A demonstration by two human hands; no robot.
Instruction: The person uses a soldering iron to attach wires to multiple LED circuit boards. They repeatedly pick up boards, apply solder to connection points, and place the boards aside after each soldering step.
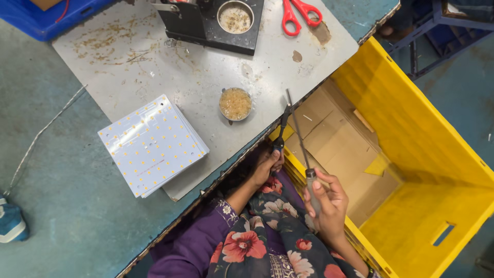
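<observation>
Right hand (327, 198) gripping screwdriver (303, 149), shaft angled toward table (154, 67), left hand (267, 164) perhaps holding pliers (282, 128)

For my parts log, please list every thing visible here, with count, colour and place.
LED boards: small stack, white, table front.
Round tin: one, tan filling, table middle.
Black unit: one, with round pot, table top.
Scissors: one, red handles, table top right.
Crate: one, yellow, cardboard inside, right.
Bin: one, blue, top left.
Pliers: one, black, in left hand.
Thin rod tool: one, grey, in right hand.
Left hand.
Right hand.
</observation>
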